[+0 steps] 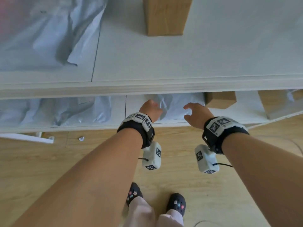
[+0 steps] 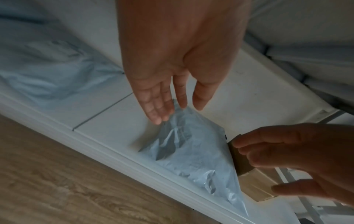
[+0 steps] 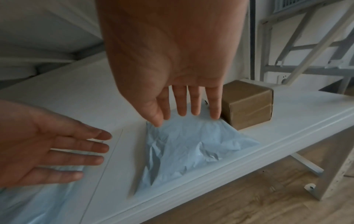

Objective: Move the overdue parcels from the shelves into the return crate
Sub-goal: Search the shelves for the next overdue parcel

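Observation:
A crumpled grey plastic mailer parcel (image 1: 176,104) lies on the lower white shelf (image 1: 164,124), near its front edge. My left hand (image 1: 151,108) hovers at the parcel's left side, fingers straight (image 2: 159,112) over its far corner (image 2: 191,151). My right hand (image 1: 195,113) is at the parcel's right side. Its straight fingers (image 3: 193,106) reach the far edge of the parcel (image 3: 191,145). Neither hand holds anything. Whether the fingertips touch the plastic I cannot tell. No crate is in view.
A small cardboard box (image 3: 247,106) stands right beside the parcel. More grey bags lie further left on the lower shelf (image 1: 57,110) and on the upper shelf (image 1: 41,30). A tall cardboard box (image 1: 165,15) stands on the upper shelf. Wooden floor (image 1: 98,161) is below.

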Demonstrator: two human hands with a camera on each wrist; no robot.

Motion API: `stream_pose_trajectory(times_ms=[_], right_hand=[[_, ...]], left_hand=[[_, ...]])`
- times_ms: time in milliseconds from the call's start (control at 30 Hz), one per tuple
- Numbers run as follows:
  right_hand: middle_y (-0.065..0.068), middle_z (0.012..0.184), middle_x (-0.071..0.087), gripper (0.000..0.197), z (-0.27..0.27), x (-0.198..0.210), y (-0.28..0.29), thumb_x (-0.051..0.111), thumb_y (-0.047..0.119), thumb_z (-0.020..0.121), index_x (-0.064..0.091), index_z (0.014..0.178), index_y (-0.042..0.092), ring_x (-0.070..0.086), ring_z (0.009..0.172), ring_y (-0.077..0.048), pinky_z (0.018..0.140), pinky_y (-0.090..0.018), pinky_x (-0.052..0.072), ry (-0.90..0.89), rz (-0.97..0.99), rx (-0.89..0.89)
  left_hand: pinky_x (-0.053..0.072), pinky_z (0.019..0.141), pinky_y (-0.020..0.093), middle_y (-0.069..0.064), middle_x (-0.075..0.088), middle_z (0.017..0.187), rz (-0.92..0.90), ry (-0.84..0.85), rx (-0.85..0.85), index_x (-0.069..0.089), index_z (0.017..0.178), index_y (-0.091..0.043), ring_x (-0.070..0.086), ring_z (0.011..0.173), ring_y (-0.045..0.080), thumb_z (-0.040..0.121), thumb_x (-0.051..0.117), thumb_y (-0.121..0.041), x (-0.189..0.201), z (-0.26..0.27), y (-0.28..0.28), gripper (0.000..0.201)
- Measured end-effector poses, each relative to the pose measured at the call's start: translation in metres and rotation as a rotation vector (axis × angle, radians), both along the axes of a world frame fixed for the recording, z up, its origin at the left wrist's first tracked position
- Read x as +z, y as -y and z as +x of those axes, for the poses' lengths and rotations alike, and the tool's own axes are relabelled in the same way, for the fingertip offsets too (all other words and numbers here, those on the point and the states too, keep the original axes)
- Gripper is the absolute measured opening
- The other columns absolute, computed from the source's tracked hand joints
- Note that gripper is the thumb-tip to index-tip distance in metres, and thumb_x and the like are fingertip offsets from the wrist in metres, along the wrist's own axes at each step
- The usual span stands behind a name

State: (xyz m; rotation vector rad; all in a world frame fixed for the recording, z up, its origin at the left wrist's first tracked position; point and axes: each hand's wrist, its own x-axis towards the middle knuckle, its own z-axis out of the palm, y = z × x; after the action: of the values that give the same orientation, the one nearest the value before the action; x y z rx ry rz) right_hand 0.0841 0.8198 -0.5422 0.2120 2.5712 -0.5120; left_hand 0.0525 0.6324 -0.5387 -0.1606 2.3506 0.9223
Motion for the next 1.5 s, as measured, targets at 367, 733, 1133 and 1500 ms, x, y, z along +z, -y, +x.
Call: stream_pose_trajectory(times_ms=[367,733,1133,1500], right_hand=[[0.004,0.16,0.008,0.093,-0.011,-0.125,-0.015,0.072,0.018,0.079,0.017,0.152,0.033,0.013,0.147,-0.032,0.112,-0.051,0.034,-0.016,0.089,0.101],[0.001,0.145,0.033,0.121,0.022,-0.132,-0.017,0.088,0.038,0.062,0.005,0.15,0.036,0.047,0.124,-0.027,0.093,-0.048,0.052,-0.126,0.163,0.25],[-0.001,0.125,0.064,0.051,0.085,0.019,-0.03,0.05,0.004,0.085,0.058,0.13,0.026,0.058,0.115,-0.025,0.092,-0.031,0.043,-0.251,-0.012,0.177],[-0.007,0.064,0.048,0.021,0.088,0.15,-0.064,0.054,-0.007,0.073,0.049,0.059,0.008,0.045,0.063,-0.021,0.053,-0.023,0.036,-0.097,-0.294,-0.422]], left_hand=[[0.057,0.076,0.034,0.009,0.068,0.101,0.21,0.064,0.394,0.06,0.114,-0.006,0.066,0.089,0.028,0.063,0.07,-0.038,-0.139,-0.021,-0.029,0.061],[0.046,0.053,0.025,0.005,0.059,0.062,0.369,0.245,0.528,0.059,0.086,-0.003,0.055,0.041,0.011,0.084,0.067,-0.011,-0.141,0.023,-0.044,0.011],[0.049,0.076,0.03,0.004,0.072,0.082,0.551,0.475,0.398,0.068,0.089,-0.012,0.067,0.072,0.017,0.098,0.046,-0.048,0.015,0.096,-0.034,0.044],[0.048,0.088,0.034,0.01,0.055,0.115,-0.04,-0.099,0.215,0.054,0.119,-0.016,0.056,0.104,0.029,0.072,0.078,-0.014,0.112,0.136,-0.014,0.052]])
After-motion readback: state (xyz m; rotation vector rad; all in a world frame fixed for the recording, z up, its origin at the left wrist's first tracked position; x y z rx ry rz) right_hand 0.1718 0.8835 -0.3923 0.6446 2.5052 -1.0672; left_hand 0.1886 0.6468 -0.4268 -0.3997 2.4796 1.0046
